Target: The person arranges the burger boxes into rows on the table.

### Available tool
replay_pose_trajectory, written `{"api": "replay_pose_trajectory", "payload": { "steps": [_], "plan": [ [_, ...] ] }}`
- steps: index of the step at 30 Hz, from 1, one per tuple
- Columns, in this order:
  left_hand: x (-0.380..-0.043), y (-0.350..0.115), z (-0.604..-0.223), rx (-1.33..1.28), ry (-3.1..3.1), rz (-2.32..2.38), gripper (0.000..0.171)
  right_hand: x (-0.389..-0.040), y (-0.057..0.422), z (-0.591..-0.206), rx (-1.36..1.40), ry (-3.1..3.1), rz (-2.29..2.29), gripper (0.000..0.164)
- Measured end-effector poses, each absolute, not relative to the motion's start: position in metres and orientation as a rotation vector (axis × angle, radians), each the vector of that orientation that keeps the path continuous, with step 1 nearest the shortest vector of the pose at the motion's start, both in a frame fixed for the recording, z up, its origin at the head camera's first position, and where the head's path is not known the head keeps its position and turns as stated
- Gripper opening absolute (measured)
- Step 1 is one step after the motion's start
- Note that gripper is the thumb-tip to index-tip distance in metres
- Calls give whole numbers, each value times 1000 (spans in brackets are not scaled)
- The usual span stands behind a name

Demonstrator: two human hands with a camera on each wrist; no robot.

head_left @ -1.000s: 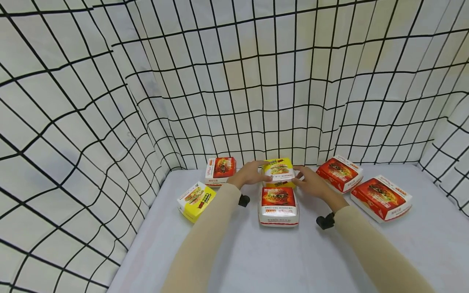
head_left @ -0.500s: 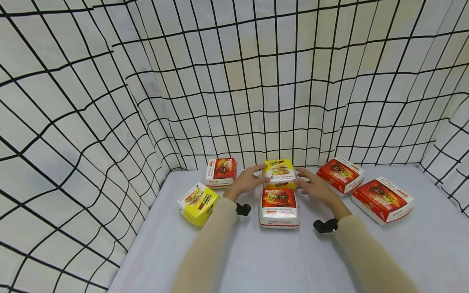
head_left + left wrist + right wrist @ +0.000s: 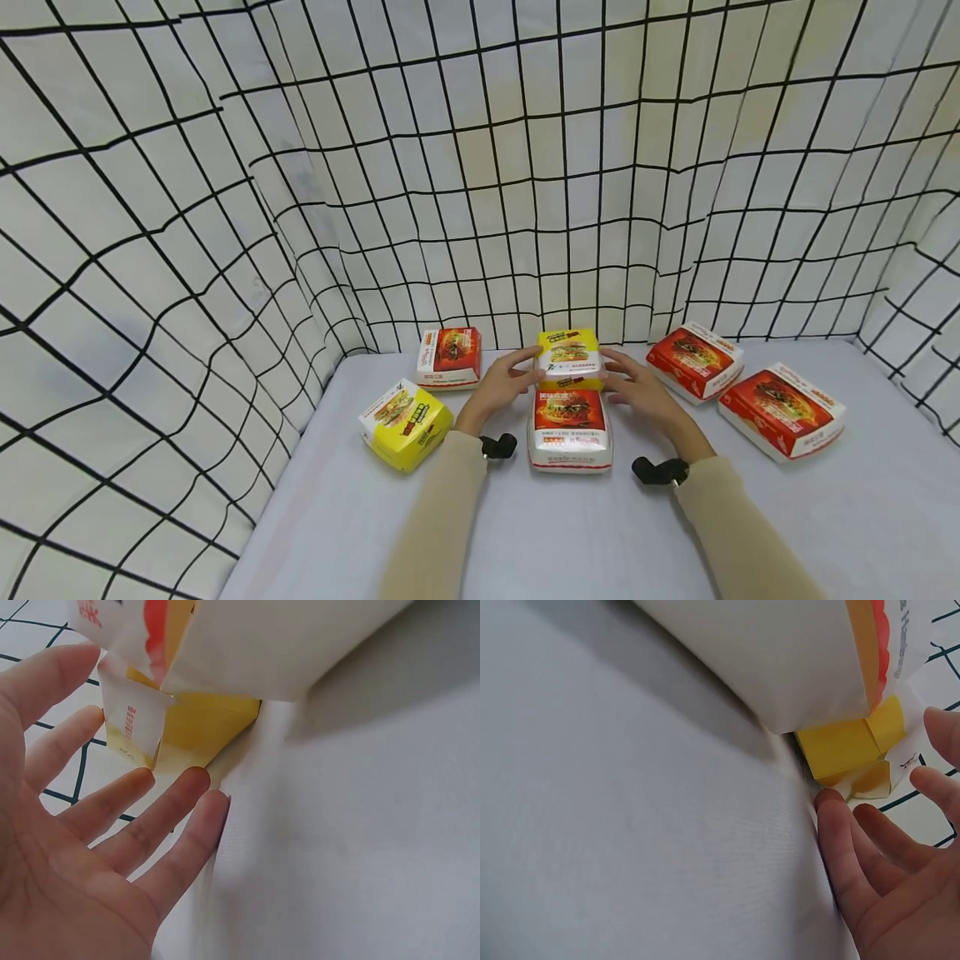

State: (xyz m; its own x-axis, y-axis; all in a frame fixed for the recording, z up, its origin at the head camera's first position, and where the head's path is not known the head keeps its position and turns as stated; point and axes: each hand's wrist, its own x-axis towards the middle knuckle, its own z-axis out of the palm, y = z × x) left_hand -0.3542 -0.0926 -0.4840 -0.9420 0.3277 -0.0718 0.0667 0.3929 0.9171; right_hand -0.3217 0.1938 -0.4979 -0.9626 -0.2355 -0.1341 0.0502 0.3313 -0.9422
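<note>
A yellow-and-white burger box (image 3: 568,360) sits just behind a red-and-white burger box (image 3: 572,429) in the head view. My left hand (image 3: 502,387) is at its left side, the fingers spread and gently bent. On the opposite side my right hand (image 3: 641,390) has its fingers extended toward the box. Both wrist views show the fingertips right by the yellow box (image 3: 199,724), with neither hand wrapped round it. The red-and-white box's side (image 3: 780,652) looms close in the right wrist view.
To the left lie another yellow box (image 3: 405,425) and a red-and-white box (image 3: 450,358). Two red boxes, a farther one (image 3: 696,360) and a nearer one (image 3: 782,411), rest at the right. Black netting (image 3: 480,208) over white cloth borders the white table (image 3: 570,533).
The yellow box between my hands has come slightly lower and nearer the red-and-white box. Both hands have loosened from its sides and drawn back a little toward me.
</note>
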Motion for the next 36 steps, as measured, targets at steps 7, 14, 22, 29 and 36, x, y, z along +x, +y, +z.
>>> {"api": "replay_pose_trajectory", "payload": {
  "steps": [7, 14, 22, 29, 36],
  "plan": [
    [-354, -95, -490, 424, 2400, 1626, 51, -325, 196, -506, -183, 2344, -1707, 71],
    [-349, -92, -491, 429, 2407, 1650, 52, -324, 193, -509, -203, 2345, -1749, 70],
    [-346, -89, -492, 404, 2411, 1660, 52, -322, 191, -509, -189, 2384, -1717, 69],
    [-345, -87, -492, 375, 2426, 1656, 52, -319, 188, -504, -162, 2423, -1698, 67],
    [-342, -86, -492, 339, 2421, 1666, 53, -321, 188, -506, -154, 2424, -1655, 67]
  ]
}}
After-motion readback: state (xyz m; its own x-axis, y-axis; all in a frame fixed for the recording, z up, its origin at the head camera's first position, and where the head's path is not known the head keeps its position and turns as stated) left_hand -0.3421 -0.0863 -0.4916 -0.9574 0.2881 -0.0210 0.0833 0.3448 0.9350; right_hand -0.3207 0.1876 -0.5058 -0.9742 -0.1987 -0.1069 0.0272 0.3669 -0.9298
